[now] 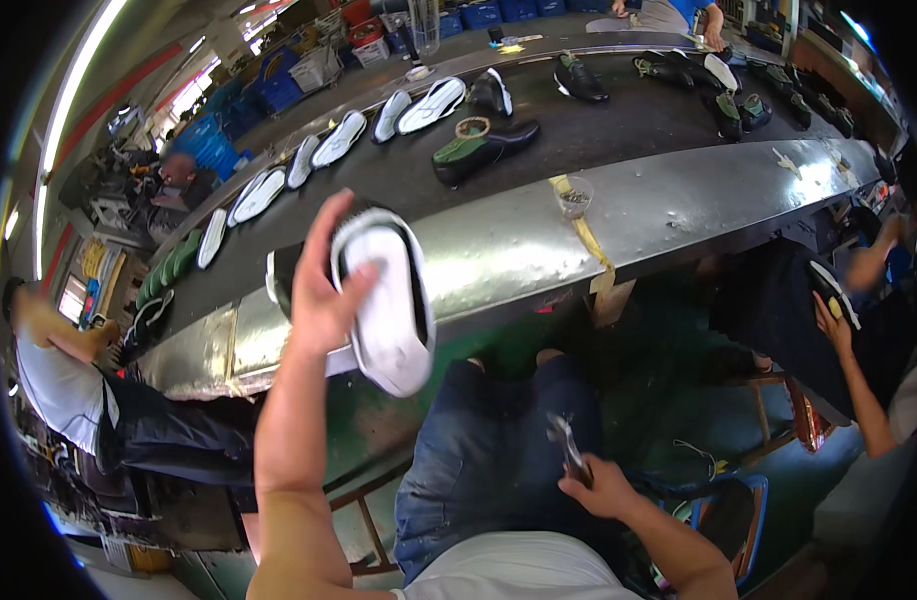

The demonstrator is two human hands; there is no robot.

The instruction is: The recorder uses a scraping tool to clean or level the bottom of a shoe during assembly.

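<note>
White sole (379, 335) faces up on the shoe (418, 270) in L hand (324, 300), held up in front of the bench's metal edge (499, 225), L of the wearer's knees. L grip: closed on one side of shoe, thumb pressed over sole, other fingers round the far side, partly hidden. R hand (601, 485) low over R thigh, fingers wrapped on handle of a metal-headed hand tool (571, 455); head blurred, exact type unclear. Tool & shoe well apart.

Risks (my read): shoe held from one side only, so a knock on the free side could twist it out of L hand; drop likely to lap or floor. Tool over bare-kneed lap: loose grip = bruised leg. Thumb on sole is exposed if tool were brought there. Clear cup (575, 195) w/ small bits, on metal edge by yellow tape (591, 245): a stray elbow could tip it. Co-worker's shoe (837, 300) well off to R, low clash risk.

Labels/writing: none legible on shoe, tool or cup. Faint mark nr sole's lower end, too small to tell if lettering.
</note>
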